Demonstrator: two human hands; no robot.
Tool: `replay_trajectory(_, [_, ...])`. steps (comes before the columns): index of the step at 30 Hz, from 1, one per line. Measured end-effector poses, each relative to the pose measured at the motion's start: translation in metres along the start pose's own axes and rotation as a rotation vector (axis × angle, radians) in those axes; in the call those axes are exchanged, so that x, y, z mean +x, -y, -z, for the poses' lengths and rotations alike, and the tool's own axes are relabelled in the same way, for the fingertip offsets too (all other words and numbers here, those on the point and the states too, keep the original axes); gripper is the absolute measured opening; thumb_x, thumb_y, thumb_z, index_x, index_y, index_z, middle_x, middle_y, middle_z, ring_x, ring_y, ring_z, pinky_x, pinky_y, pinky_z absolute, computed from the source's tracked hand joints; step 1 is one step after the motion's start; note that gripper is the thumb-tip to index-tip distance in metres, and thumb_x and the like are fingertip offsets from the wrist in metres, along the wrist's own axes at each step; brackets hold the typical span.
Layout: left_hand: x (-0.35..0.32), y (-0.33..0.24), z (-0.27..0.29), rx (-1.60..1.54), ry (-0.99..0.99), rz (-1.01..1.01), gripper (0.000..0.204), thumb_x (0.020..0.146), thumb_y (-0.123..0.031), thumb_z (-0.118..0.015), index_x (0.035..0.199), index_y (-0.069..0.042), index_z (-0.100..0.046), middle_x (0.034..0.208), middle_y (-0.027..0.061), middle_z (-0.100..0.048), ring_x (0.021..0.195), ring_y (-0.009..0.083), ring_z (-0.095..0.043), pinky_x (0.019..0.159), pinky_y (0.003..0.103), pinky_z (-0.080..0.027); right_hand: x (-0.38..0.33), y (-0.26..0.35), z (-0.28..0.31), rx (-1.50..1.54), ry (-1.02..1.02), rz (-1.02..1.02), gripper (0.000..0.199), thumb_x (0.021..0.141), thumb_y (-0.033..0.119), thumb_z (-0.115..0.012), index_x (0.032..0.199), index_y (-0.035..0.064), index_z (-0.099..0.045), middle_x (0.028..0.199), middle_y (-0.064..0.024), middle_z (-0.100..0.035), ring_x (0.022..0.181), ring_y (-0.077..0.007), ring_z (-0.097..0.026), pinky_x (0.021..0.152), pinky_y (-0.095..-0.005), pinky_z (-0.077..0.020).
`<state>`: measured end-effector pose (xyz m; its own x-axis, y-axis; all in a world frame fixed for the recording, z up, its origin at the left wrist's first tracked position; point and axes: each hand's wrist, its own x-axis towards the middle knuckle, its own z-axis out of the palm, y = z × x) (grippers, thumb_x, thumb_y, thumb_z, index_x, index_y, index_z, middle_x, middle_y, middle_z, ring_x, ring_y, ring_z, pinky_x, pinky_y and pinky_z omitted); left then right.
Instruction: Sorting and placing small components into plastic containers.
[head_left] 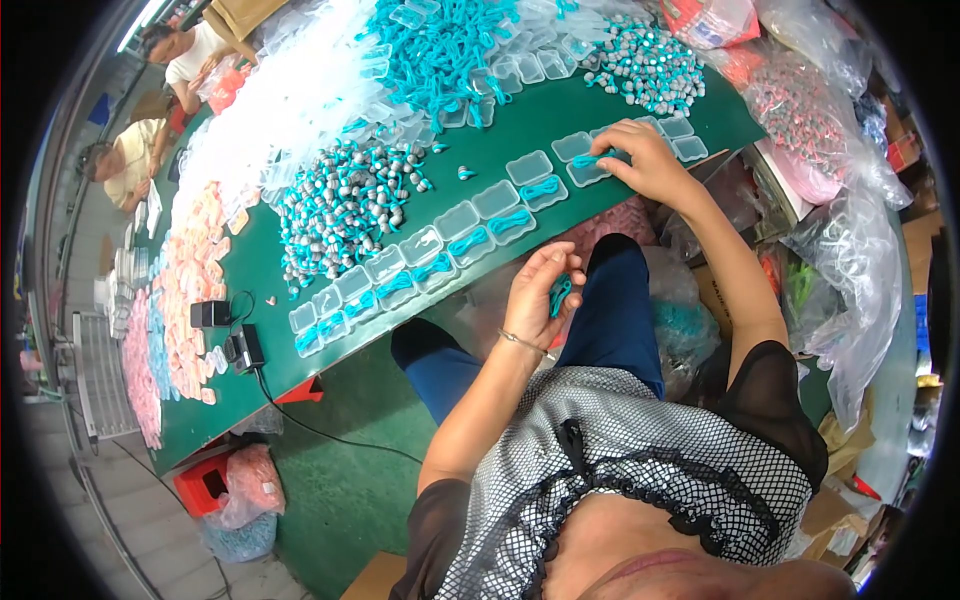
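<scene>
Green tabletop (pixel 500 150) runs slantwise before you, its near edge lined with clear plastic cases (pixel 470 222). Your right hand (pixel 648 160) presses a teal cord (pixel 592 160) into a case beside the table's right corner. Your left hand (pixel 540 295) hangs off the edge above your lap, fingers curled round teal cords (pixel 559 293).

Bench (pixel 300 350): dark green top. Row of small clear cases (pixel 440 245) along its near edge, each with a turquoise cord (pixel 510 221) inside. Left hand (pixel 540 290) holds a turquoise cord bundle (pixel 559 293). Heap of grey earplugs on turquoise cords (pixel 340 205) mid-bench; loose turquoise cord pile (pixel 440 50) toward the far edge. Pink and orange packets (pixel 190 280) at the left end. Black adapter (pixel 245 348), black cable. Blouse (pixel 620 450): black-and-white check, black trim. Trousers (pixel 610 320): navy.
</scene>
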<state>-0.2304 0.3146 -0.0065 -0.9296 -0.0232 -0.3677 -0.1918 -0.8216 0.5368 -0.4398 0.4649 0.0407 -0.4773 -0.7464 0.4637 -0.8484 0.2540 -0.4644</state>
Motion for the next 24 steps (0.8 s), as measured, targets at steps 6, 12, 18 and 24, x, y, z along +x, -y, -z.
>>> replay_trajectory(6, [-0.003, 0.002, 0.006, 0.0, 0.03, 0.018, 0.022, 0.095, -0.016, -0.055, 0.112, -0.004, -0.058, 0.094, 0.0055, -0.062, 0.078, 0.0139, -0.06, 0.052, 0.023, -0.05, 0.001, -0.014, -0.019, -0.204, 0.051, 0.029, 0.015, 0.073, 0.012, -0.071, 0.087, 0.0136, -0.065, 0.089, -0.0016, -0.062, 0.095, -0.0204, -0.056, 0.086, -0.0385, -0.0369])
replay_trajectory(12, [-0.005, 0.002, 0.011, -0.003, 0.045, 0.034, 0.022, 0.095, -0.018, -0.055, 0.112, -0.005, -0.058, 0.093, 0.0043, -0.062, 0.078, 0.0138, -0.06, 0.054, 0.024, -0.051, 0.004, -0.016, -0.023, -0.189, 0.085, 0.006, 0.012, 0.073, 0.013, -0.071, 0.084, 0.0145, -0.067, 0.092, -0.0007, -0.058, 0.097, -0.0222, -0.054, 0.086, -0.0391, -0.0379])
replay_trajectory(18, [0.003, -0.002, 0.018, -0.354, 0.066, 0.093, 0.033, 0.097, -0.034, -0.051, 0.114, -0.006, -0.058, 0.103, 0.0079, -0.064, 0.095, 0.0247, -0.064, 0.078, 0.041, -0.058, 0.013, -0.01, -0.021, -0.278, 0.079, 0.042, 0.014, 0.074, 0.014, -0.071, 0.087, 0.0138, -0.066, 0.096, -0.0015, -0.059, 0.098, -0.0243, -0.054, 0.084, -0.04, -0.0398])
replay_trajectory(24, [-0.001, -0.011, 0.009, -0.459, 0.075, 0.011, 0.039, 0.098, -0.039, -0.046, 0.119, -0.006, -0.056, 0.115, 0.0123, -0.061, 0.107, 0.029, -0.06, 0.088, 0.045, -0.054, 0.003, 0.069, -0.016, 0.082, 0.216, 0.223, 0.025, 0.075, 0.015, -0.068, 0.099, 0.0098, -0.063, 0.101, -0.0057, -0.06, 0.101, -0.0259, -0.055, 0.092, -0.0411, -0.0373])
